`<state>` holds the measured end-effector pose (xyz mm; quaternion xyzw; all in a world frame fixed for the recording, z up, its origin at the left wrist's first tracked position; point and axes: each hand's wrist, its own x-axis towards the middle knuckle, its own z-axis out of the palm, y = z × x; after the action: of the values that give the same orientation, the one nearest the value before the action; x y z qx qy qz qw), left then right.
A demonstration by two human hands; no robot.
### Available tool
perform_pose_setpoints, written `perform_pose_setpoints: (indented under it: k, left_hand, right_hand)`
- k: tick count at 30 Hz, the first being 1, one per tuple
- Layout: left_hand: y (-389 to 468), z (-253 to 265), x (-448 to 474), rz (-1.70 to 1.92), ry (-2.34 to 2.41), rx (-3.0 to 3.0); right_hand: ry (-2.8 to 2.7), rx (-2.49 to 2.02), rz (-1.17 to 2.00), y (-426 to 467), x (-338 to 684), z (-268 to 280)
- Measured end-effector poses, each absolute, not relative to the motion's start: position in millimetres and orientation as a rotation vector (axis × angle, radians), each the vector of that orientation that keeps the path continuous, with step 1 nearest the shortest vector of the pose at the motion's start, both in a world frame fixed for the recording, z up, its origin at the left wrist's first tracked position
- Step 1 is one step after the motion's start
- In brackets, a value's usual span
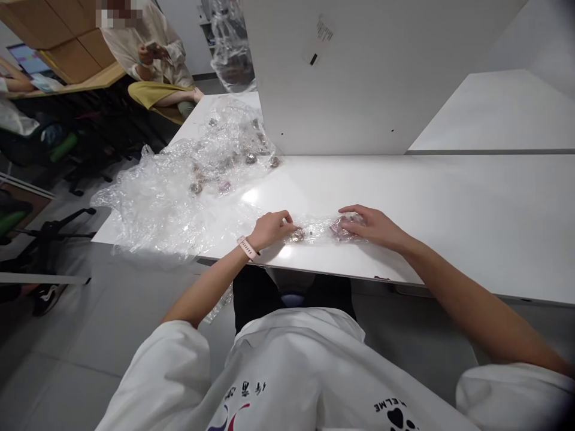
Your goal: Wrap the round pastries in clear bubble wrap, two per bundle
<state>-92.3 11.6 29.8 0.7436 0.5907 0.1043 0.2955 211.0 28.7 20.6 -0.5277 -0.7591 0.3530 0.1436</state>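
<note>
White shirt (309, 359) up close, shiny white table (449, 203) just past it.
At the back of the table, a tall white board (359, 78). On the left, a big messy heap of clear plastic (157, 197) with little round lumps (224, 187) in it; past it, a sitting person (126, 42) with a small thing (151, 45) in hand. Near the front edge, a strip of see-through wrap (320, 226), shiny and wrinkly, with a brown lump (297, 236) on the left and a pink lump (336, 227) on the right. Left hand (269, 229) at the brown lump, fingers bent, tips close together; cannot tell how tight. Right hand (375, 227) loosely curled, fingers and thumb round the pink lump, arm (453, 281) reaching in from the right.
</note>
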Motion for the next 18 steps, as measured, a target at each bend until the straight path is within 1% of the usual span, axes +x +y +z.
perform_pose_setpoints:
  k: [1, 3, 5, 6, 7, 9, 12, 14, 18]
  left_hand:
    - [12, 31, -90, 0.287, 1.673, 2.054]
    - [2, 30, -85, 0.403, 1.845, 2.279]
    - [-18, 26, -80, 0.535, 1.791, 2.525]
    - [-28, 22, -77, 0.549, 1.693, 2.619]
    - [-36, 17, -76, 0.526, 1.596, 2.672]
    - [-44, 7, -78, 0.436, 1.536, 2.654]
    - [-33, -5, -88, 0.403, 1.682, 2.435]
    - [-20, -7, -93, 0.515, 1.765, 2.282]
    - [-7, 7, -80, 0.987, 1.74, 1.802]
  right_hand:
    - [-2.168, -1.612, 0.947, 33, 206, 22]
    - [-2.186, -1.707, 0.655, 34, 196, 22]
    - [-2.294, -1.56, 0.336, 28, 191, 20]
    - [-2.36, -1.424, 0.247, 24, 190, 18]
    - [-2.426, -1.29, 0.225, 21, 191, 16]
    - [-2.517, -1.135, 0.322, 16, 195, 9]
    - [-2.495, -1.137, 0.511, 12, 204, -1]
    - [-2.426, -1.161, 0.573, 8, 207, -6]
    - [-2.237, -1.221, 0.59, -15, 192, -10]
